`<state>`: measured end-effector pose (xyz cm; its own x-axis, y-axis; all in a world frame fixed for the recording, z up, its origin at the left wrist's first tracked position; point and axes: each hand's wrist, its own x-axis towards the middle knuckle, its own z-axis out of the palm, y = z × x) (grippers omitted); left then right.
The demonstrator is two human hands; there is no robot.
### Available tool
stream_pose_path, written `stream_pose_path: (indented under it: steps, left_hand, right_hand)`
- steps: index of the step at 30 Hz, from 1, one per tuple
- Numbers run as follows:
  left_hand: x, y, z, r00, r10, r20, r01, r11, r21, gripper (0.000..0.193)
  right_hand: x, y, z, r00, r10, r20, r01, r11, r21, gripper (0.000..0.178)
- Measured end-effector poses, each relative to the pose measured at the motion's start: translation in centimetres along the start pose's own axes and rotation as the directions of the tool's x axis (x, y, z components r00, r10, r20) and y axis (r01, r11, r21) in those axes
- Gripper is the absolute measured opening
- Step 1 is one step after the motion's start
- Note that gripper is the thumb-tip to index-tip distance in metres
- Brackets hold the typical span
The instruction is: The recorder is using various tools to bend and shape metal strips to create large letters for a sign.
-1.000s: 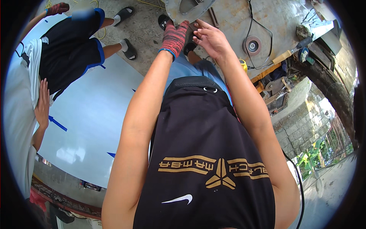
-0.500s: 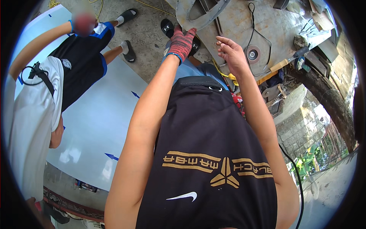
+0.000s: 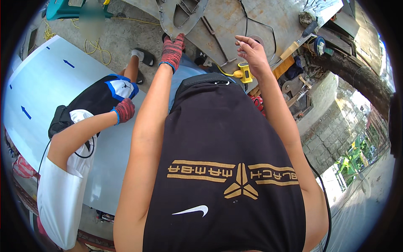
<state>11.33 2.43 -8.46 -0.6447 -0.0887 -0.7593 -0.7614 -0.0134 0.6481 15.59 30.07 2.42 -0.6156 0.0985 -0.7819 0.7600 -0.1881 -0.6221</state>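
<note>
My left hand (image 3: pixel 172 51), in a red and black knit glove, grips the near rounded end of a grey metal frame (image 3: pixel 165 23). This frame has inner openings with crossbars and lies on a steel-topped table (image 3: pixel 226 21). To its right is my bare right hand (image 3: pixel 253 53), raised with its fingers curled and thumb close to the index finger. Whatever the fingertips may pinch is too small to name. Between my hands lies a rusty metal bar with a crosspiece (image 3: pixel 216 40). A round grinding disc (image 3: pixel 257 40) is partly hidden behind my right hand.
A co-worker's gloved hand (image 3: pixel 124 110) is at my left, beside a large pale sheet panel (image 3: pixel 29 84). A yellow power socket box (image 3: pixel 244 73) hangs near the table edge. A wooden-handled tool (image 3: pixel 289 51), a black cable (image 3: pixel 273 31) and a green stool (image 3: pixel 58 10) are around.
The view has shifted, so the metal frame and my left hand appear farther left. The co-worker has turned and lowered the gloved hand. My right hand keeps its curled pose.
</note>
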Motion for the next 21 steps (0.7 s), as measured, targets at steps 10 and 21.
stream_pose_path:
  steps: [10, 21]
  left_hand:
    - [-0.1, 0.1, -0.1, 1.0, 0.028, 0.009, -0.029, 1.0, 0.003, 0.056]
    - [0.5, -0.8, -0.2, 0.998, 0.061, 0.035, -0.061, 0.998, 0.004, 0.051]
  right_hand:
    - [0.7, -1.6, -2.9, 0.988, -0.124, -0.089, 0.122, 0.992, -0.03, 0.03]
    - [3.4, -6.1, -3.0, 0.946, -0.278, -0.167, 0.253, 0.954, -0.159, 0.026]
